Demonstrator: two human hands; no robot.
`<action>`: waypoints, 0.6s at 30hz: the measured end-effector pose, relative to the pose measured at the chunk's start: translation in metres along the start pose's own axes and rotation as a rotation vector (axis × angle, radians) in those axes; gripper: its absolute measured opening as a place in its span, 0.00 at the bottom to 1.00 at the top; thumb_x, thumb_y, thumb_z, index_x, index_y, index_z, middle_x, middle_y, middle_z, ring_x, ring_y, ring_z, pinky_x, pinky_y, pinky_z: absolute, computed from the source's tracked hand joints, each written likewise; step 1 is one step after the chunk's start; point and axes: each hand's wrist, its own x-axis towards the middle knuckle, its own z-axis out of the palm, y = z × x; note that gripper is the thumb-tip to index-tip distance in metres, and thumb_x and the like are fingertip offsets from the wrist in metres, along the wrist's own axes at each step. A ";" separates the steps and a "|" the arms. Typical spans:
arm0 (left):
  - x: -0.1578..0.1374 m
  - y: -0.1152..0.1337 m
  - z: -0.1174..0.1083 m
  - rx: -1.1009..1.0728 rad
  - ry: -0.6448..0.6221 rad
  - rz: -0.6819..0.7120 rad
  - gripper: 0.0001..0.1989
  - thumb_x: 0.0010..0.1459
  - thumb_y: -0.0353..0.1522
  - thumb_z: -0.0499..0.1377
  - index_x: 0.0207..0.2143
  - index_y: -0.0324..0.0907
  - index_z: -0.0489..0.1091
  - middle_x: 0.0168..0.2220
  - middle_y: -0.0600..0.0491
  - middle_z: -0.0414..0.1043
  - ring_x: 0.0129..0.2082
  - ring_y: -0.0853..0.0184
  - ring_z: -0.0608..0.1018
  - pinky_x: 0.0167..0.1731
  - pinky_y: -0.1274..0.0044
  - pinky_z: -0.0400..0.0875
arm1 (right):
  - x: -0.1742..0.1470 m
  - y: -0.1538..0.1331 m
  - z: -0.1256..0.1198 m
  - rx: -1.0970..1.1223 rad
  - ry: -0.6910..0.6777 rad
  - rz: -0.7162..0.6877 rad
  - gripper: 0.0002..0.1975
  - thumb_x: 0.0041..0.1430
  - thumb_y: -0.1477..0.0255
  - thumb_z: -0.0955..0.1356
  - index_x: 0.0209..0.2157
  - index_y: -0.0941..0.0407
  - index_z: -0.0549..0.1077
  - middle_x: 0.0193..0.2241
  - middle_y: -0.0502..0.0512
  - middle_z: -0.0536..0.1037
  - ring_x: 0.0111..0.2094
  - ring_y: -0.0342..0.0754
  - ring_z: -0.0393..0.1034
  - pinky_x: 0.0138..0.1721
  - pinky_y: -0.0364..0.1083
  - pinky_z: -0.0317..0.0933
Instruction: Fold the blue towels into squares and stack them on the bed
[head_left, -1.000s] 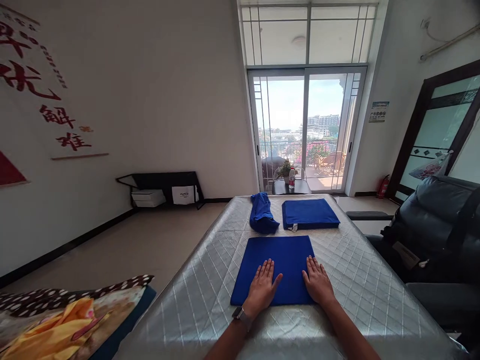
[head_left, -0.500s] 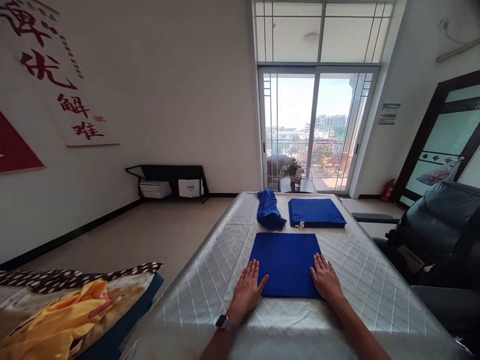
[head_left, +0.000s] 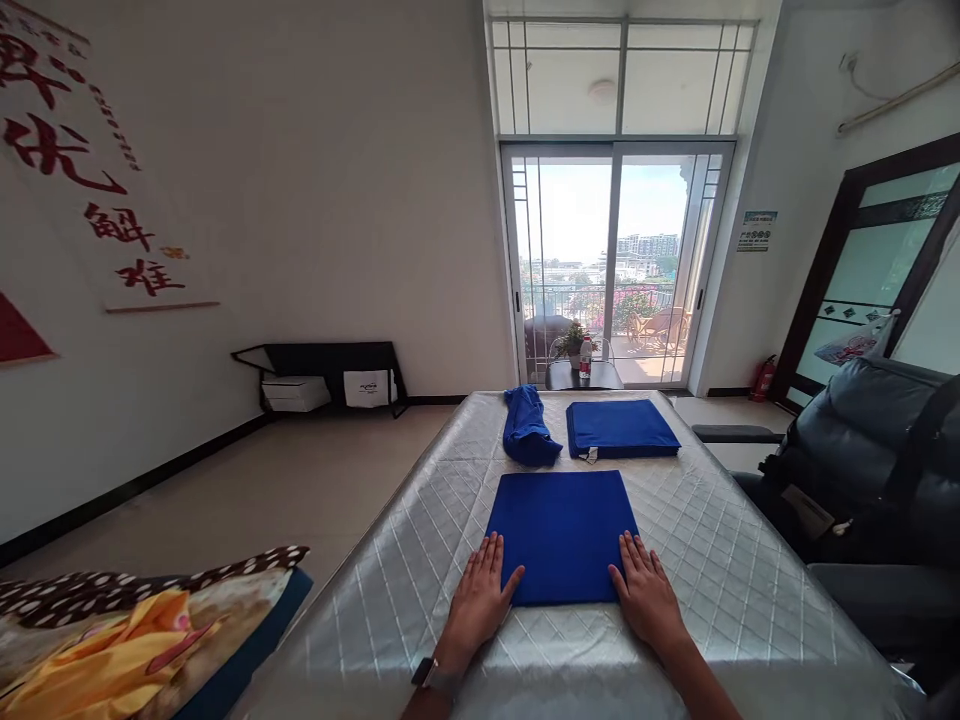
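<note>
Left hand [head_left: 480,592], right hand [head_left: 648,592] — palms down; folded blue cloth [head_left: 564,535] between.

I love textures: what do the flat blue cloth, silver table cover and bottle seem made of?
Flat blue cloth: probably woven fabric, matte; its surface looks dull, without gloss.
Silver table cover: perhaps coated vinyl or imitation leather, glossy; light gleams across its diamond-patterned surface.
Bottle: likely smooth plastic; it looks clear above its red label.

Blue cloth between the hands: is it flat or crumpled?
Flat: the blue cloth has a smooth face and straight edges between the left hand and right hand.
</note>
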 end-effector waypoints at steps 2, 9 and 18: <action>-0.001 0.004 -0.001 0.007 0.010 -0.002 0.42 0.68 0.54 0.37 0.69 0.30 0.51 0.71 0.40 0.46 0.71 0.55 0.52 0.68 0.62 0.50 | 0.000 -0.001 -0.001 0.007 -0.001 0.003 0.35 0.70 0.54 0.49 0.71 0.58 0.46 0.71 0.53 0.45 0.72 0.48 0.34 0.70 0.55 0.31; 0.010 0.097 -0.012 -0.097 -0.008 0.270 0.38 0.70 0.51 0.36 0.70 0.34 0.49 0.71 0.42 0.47 0.71 0.57 0.52 0.68 0.63 0.53 | -0.001 -0.001 -0.003 0.015 -0.008 0.004 0.35 0.69 0.55 0.50 0.71 0.59 0.47 0.71 0.54 0.45 0.72 0.50 0.34 0.70 0.55 0.33; 0.021 0.154 0.006 -0.163 -0.048 0.392 0.33 0.72 0.47 0.35 0.72 0.38 0.43 0.72 0.47 0.43 0.71 0.59 0.49 0.68 0.62 0.51 | -0.001 -0.002 -0.006 -0.023 -0.028 -0.002 0.34 0.69 0.57 0.50 0.70 0.60 0.48 0.71 0.54 0.46 0.72 0.51 0.35 0.70 0.55 0.33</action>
